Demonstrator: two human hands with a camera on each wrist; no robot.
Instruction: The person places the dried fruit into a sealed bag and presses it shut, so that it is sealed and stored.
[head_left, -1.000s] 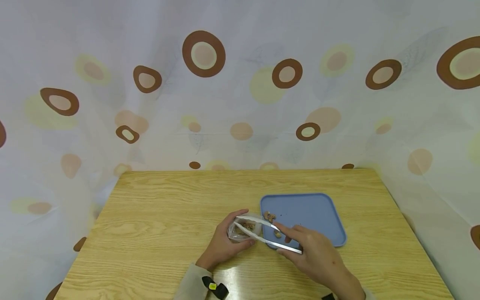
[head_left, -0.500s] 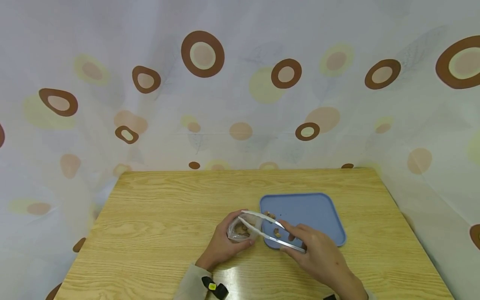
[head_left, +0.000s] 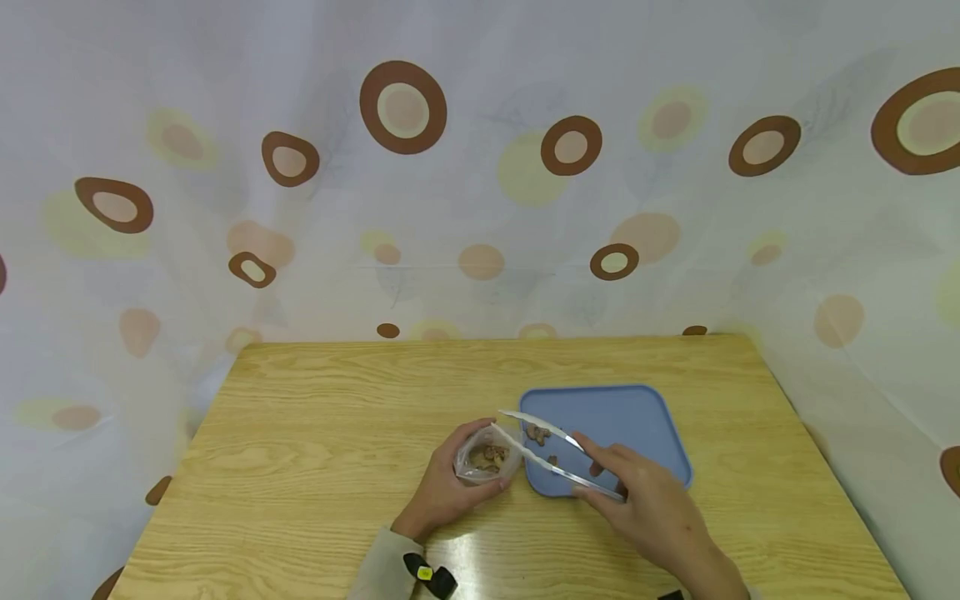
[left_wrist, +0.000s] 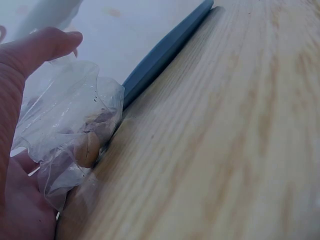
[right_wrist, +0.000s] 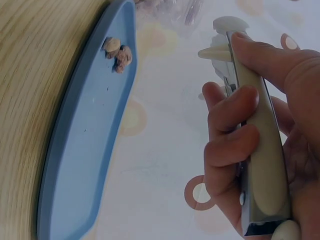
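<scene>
My left hand (head_left: 444,493) holds a clear plastic bag (head_left: 467,475) with its mouth spread, thumb and fingers curved round its sides. Brown, lumpy food pieces (head_left: 492,457) lie inside; their kind is unclear. A tan piece (left_wrist: 87,150) shows through the plastic in the left wrist view. My right hand (head_left: 651,502) grips metal tongs (right_wrist: 261,150) with pale tips. The tong arms stand apart with nothing seen between them, their tips over the bag's right rim and the tray's left edge. More brown pieces (head_left: 537,434) lie at the left side of the blue tray (head_left: 611,423).
The tray lies flat on the wooden table (head_left: 360,400), just right of the bag, with a few dark crumbs on it. A patterned curtain (head_left: 480,208) hangs behind the table and along both sides.
The tongs in my right hand have moved right and slightly away from the bag's mouth, uncovering the pieces inside. My left hand and the bag have stayed in place.
</scene>
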